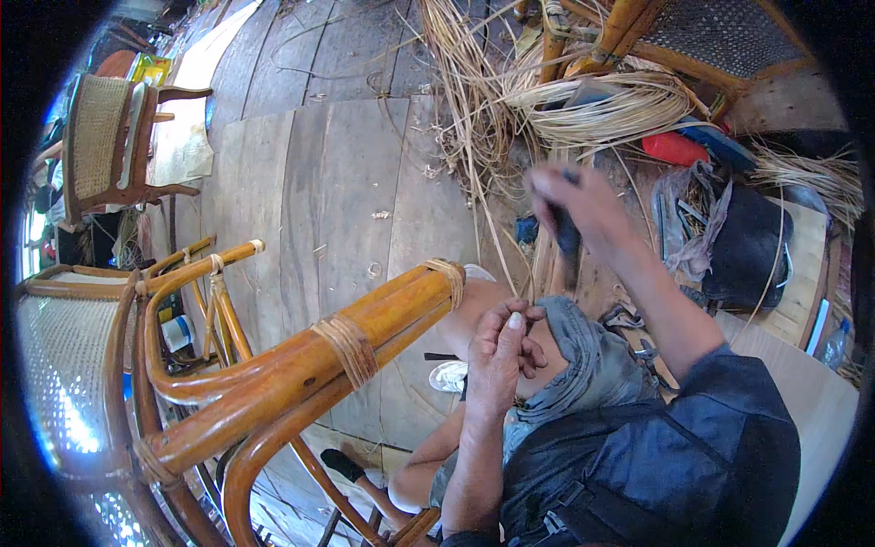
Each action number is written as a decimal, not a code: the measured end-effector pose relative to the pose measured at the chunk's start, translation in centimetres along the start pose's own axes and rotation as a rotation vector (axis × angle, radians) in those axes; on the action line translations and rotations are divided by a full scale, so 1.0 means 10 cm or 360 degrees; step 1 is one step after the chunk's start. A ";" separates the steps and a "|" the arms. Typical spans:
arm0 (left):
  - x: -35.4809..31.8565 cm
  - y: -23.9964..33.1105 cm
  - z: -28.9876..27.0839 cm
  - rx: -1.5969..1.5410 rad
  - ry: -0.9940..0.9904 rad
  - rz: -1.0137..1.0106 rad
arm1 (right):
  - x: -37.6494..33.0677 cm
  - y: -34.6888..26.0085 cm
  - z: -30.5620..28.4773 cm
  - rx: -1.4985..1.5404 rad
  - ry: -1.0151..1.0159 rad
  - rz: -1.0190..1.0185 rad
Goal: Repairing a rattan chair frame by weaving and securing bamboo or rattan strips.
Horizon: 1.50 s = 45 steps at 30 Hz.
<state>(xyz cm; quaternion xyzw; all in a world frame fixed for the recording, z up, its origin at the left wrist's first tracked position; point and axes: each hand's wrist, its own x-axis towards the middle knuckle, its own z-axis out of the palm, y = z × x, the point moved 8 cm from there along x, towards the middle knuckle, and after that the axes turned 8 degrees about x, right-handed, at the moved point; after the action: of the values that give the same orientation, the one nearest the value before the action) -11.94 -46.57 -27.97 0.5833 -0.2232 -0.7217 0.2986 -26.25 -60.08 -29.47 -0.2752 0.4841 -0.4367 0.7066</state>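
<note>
My left hand is closed in a pinch over my thigh, thumb against fingers. Between its fingertips sit the ends of thin rattan strips, which run up toward a loose pile. Above and to the right, my right hand is wrapped around a dark-handled tool. Motion smears that hand, and the tool's exact kind is hard to make out. Left of my hands lies a tilted rattan chair, its thick poles bound with a cane wrapping and another wrapping at the end.
A tangle of rattan strands and a coiled bundle lie at the far right, near another cane chair. A wooden chair with a woven panel stands far left. Dark cloth lies at right. Wooden floorboards carry scattered shavings.
</note>
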 end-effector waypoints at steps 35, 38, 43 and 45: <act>0.04 0.14 0.03 -0.0177 -0.0018 0.0291 | 0.12 0.29 -0.10 -0.0327 0.0113 0.0414; 0.04 0.18 0.15 0.0279 -0.0040 0.0316 | -0.18 0.27 0.09 0.0048 -0.0113 0.0638; 0.01 0.07 0.19 0.0307 -0.0116 0.0330 | -0.09 0.28 0.18 0.0046 -0.0171 0.0573; -0.04 -0.02 0.17 0.0223 -0.0067 0.0256 | 0.16 0.24 0.11 0.0262 -0.0143 0.0439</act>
<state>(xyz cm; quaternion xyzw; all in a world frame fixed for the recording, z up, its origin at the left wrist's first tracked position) -13.58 -46.19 -27.39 0.5678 -0.3255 -0.6900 0.3091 -24.11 -60.43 -31.71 -0.1667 0.4478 -0.3610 0.8009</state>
